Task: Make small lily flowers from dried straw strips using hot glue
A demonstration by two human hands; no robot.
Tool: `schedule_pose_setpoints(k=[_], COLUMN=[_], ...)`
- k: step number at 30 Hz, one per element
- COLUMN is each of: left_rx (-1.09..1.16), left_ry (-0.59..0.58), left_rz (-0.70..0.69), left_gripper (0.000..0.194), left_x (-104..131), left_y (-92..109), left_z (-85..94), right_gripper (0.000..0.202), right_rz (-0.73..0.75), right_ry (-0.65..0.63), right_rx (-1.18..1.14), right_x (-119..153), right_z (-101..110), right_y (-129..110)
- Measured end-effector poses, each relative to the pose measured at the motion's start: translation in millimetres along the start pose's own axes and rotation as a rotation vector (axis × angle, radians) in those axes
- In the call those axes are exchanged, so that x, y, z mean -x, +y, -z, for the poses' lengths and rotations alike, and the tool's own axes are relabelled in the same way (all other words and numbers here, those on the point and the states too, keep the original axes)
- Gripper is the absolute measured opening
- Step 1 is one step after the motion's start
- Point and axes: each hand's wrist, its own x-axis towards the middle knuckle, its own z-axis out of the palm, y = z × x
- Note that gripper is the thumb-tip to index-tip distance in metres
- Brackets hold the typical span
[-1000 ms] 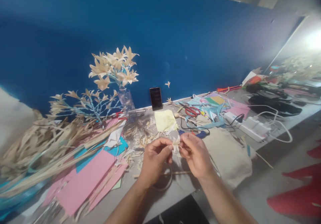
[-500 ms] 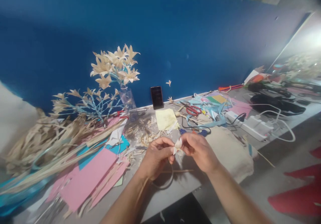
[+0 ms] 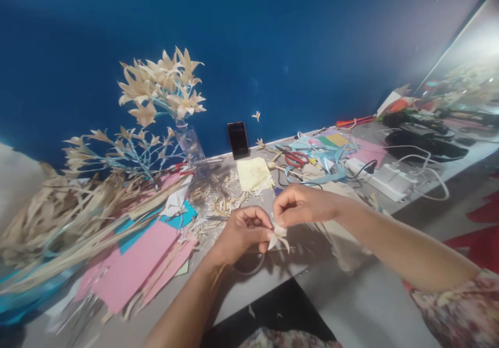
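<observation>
A small cream flower with pointed petals (image 3: 278, 237) is between my two hands, above the front part of the grey table. My left hand (image 3: 246, 232) pinches it from the left, thumb against fingers. From above, my right hand (image 3: 298, 205) has its thumb and fingertips pressed together at the upper petals. Behind my hands lies a pale yellow paper square (image 3: 254, 175) among cream scraps (image 3: 220, 202). Larger cream flowers on blue stems (image 3: 161, 85) stand in a clear bottle (image 3: 191, 145).
A phone (image 3: 238, 140) leans on the blue wall. Red-handled scissors (image 3: 297, 159) lie right of it, near a white power strip (image 3: 384, 180) with cables. Pink sheets (image 3: 136, 265) and dried husks (image 3: 62, 213) cover the left side.
My right hand has risen and turned so its fingers point down at the flower, with the forearm coming in from the right. More of the flower's lower petals show. The view has shifted slightly.
</observation>
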Motion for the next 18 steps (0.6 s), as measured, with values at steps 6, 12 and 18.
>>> schedule_pose_setpoints(k=[6,12,18], left_rx=[-0.045,-0.049,-0.064], left_ry=[-0.055,-0.091,-0.094], left_rz=[0.026,0.059,0.12], left_gripper=[0.023,0.025,0.026], left_x=[1.0,3.1,1.0], left_y=[2.4,8.9,3.6], left_z=[0.5,-3.5,-0.9], right_gripper=[0.015,0.015,0.017], right_rz=[0.019,-0.019,0.028], right_ry=[-0.118,-0.055,0.011], right_rx=[0.097,0.173,0.268], right_x=[-2.7,-2.4,-0.6], right_z=[3.6,1.9,-6.0], right_y=[-1.1,-1.3,-3.8])
